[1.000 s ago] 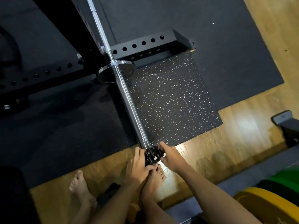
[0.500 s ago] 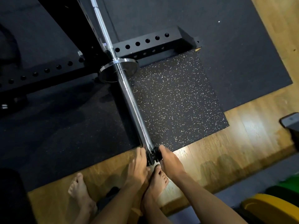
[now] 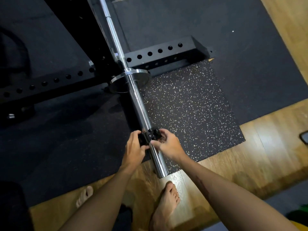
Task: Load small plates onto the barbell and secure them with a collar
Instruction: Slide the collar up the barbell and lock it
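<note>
Your black collar point(image 3: 149, 136) sits around the chrome barbell sleeve point(image 3: 140, 114), partway up from the sleeve's free end. Your left hand point(image 3: 134, 148) grips its left side, your right hand point(image 3: 168, 144) pinches its right side. Further up, the sleeve's flange point(image 3: 131, 80) lies by the black rack upright point(image 3: 160, 53). Below lies a speckled rubber mat point(image 3: 188, 110) on wooden floor point(image 3: 266, 144).

Both bare forearms reach up from the lower frame to its centre. The left hand point(image 3: 134, 147) and right hand point(image 3: 168, 144) face each other, fingers curled in a pinching grip. Two bare feet stand below.
</note>
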